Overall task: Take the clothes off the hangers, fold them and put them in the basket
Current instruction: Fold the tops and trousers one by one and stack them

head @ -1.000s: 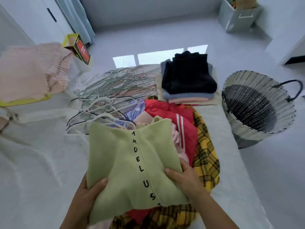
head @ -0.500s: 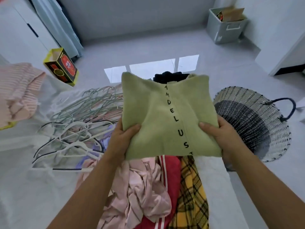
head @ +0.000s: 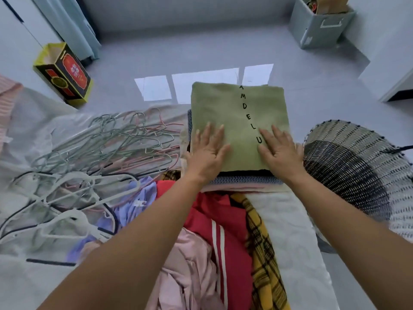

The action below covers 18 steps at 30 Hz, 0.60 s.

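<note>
A folded green garment point(head: 225, 108) with black letters lies on top of a stack of folded clothes point(head: 243, 181) at the bed's far end. My left hand point(head: 206, 151) presses flat on its near left part, fingers straight. My right hand point(head: 278, 149) presses flat on its near right part. A woven basket point(head: 357, 139) stands on the floor right of the stack, tilted toward me, its dark inside showing nothing in it. Unfolded clothes lie between my arms: a red one point(head: 223, 220), a yellow plaid one point(head: 266, 265) and a pink one point(head: 187, 269).
A heap of bare hangers point(head: 100, 148) covers the bed point(head: 288, 231) to the left, some on a lilac garment point(head: 134, 202). On the floor stand a yellow-black box point(head: 64, 74) at far left and a grey bin point(head: 319, 23) at far right.
Both hands carried the green garment forward from above the loose pile and set it on the folded stack. They let go of its edges and now lie flat on top.
</note>
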Each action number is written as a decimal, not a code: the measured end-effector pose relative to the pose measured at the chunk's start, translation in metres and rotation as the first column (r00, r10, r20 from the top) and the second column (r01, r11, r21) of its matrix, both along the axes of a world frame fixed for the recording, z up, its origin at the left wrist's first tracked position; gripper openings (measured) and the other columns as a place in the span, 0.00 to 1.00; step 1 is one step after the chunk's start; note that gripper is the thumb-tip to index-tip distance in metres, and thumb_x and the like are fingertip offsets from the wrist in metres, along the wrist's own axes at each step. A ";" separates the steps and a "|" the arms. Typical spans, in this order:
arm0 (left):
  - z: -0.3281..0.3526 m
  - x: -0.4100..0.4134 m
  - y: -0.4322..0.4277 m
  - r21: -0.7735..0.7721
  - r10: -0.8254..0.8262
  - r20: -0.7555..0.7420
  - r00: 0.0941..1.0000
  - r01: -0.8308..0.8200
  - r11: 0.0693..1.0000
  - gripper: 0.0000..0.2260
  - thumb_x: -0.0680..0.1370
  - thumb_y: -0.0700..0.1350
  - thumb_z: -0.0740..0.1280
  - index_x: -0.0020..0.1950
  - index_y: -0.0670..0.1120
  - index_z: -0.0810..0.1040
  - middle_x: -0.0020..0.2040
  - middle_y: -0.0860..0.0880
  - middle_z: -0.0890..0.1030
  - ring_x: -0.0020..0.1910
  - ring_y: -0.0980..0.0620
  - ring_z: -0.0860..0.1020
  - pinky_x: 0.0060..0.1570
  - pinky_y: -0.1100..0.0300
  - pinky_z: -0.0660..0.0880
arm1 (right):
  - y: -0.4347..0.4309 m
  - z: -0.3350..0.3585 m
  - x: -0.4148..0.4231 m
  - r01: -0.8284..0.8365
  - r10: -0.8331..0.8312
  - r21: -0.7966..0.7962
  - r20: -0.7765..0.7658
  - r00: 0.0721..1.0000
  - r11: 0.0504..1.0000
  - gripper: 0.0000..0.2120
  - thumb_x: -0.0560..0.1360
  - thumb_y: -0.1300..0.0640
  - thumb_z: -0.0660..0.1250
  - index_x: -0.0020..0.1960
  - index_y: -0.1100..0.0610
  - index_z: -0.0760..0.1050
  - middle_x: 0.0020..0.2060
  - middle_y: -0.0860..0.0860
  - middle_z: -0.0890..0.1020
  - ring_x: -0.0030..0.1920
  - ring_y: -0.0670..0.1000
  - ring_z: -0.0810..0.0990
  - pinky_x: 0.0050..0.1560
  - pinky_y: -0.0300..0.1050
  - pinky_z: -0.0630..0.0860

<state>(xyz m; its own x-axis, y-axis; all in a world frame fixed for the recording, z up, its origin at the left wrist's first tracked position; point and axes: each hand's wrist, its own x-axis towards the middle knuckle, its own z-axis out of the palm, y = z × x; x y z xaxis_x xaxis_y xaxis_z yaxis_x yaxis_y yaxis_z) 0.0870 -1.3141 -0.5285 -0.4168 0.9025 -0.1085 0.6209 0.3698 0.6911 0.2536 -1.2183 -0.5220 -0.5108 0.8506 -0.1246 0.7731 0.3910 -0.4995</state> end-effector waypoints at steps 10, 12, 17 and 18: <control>-0.028 -0.014 0.050 -0.390 -0.037 -0.144 0.989 -0.023 0.921 0.25 0.78 0.65 0.44 0.75 0.64 0.45 0.77 0.56 0.40 0.76 0.42 0.42 0.68 0.31 0.45 | 0.049 -0.032 -0.040 -0.084 0.087 -0.024 0.235 0.968 0.996 0.21 0.81 0.43 0.47 0.74 0.37 0.51 0.77 0.46 0.49 0.76 0.52 0.49 0.72 0.55 0.44; -0.030 -0.020 0.057 -0.402 -0.058 -0.147 0.987 -0.006 0.916 0.25 0.78 0.65 0.44 0.75 0.63 0.45 0.77 0.55 0.40 0.76 0.40 0.44 0.70 0.33 0.45 | 0.054 -0.036 -0.042 -0.080 0.089 -0.045 0.235 0.968 0.996 0.21 0.81 0.43 0.47 0.74 0.37 0.51 0.77 0.46 0.49 0.76 0.53 0.49 0.72 0.55 0.44; -0.033 -0.027 0.061 -0.420 -0.085 -0.094 0.992 0.037 0.907 0.25 0.79 0.64 0.45 0.75 0.62 0.45 0.78 0.51 0.40 0.76 0.39 0.43 0.72 0.37 0.44 | 0.053 -0.035 -0.040 -0.086 0.101 -0.075 0.224 0.969 0.993 0.22 0.81 0.43 0.47 0.74 0.37 0.51 0.77 0.46 0.49 0.76 0.53 0.48 0.72 0.55 0.43; -0.029 -0.027 0.057 -0.403 -0.097 -0.055 0.994 0.066 0.913 0.25 0.80 0.62 0.45 0.76 0.60 0.46 0.78 0.50 0.40 0.76 0.40 0.43 0.73 0.41 0.43 | 0.050 -0.033 -0.038 -0.096 0.110 -0.071 0.223 0.969 0.993 0.22 0.81 0.43 0.47 0.74 0.38 0.51 0.77 0.46 0.48 0.76 0.53 0.48 0.73 0.55 0.43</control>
